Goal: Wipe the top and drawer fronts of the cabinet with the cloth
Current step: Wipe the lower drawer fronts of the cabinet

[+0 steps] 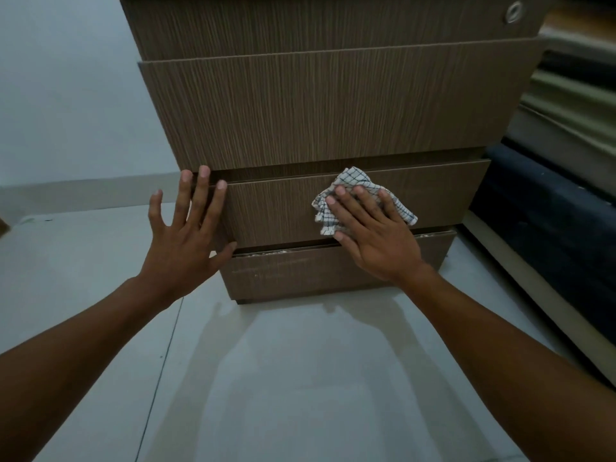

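Observation:
A brown wood-grain cabinet (326,108) with several drawer fronts stands on the floor in front of me. My right hand (370,231) lies flat on a white cloth with a dark check pattern (353,183), pressing it against the third drawer front (276,211). My left hand (185,235) has its fingers spread and rests on the left edge of that same drawer front, holding nothing. The cabinet's top is out of view above the frame. The lowest drawer front (300,271) shows scuffs and a chipped upper edge.
Pale floor tiles (300,378) stretch below the cabinet. A white wall (66,95) stands to the left. A dark bed base and stacked mattress layers (560,161) sit close against the cabinet's right side. A round metal fitting (513,10) sits at the top drawer's right end.

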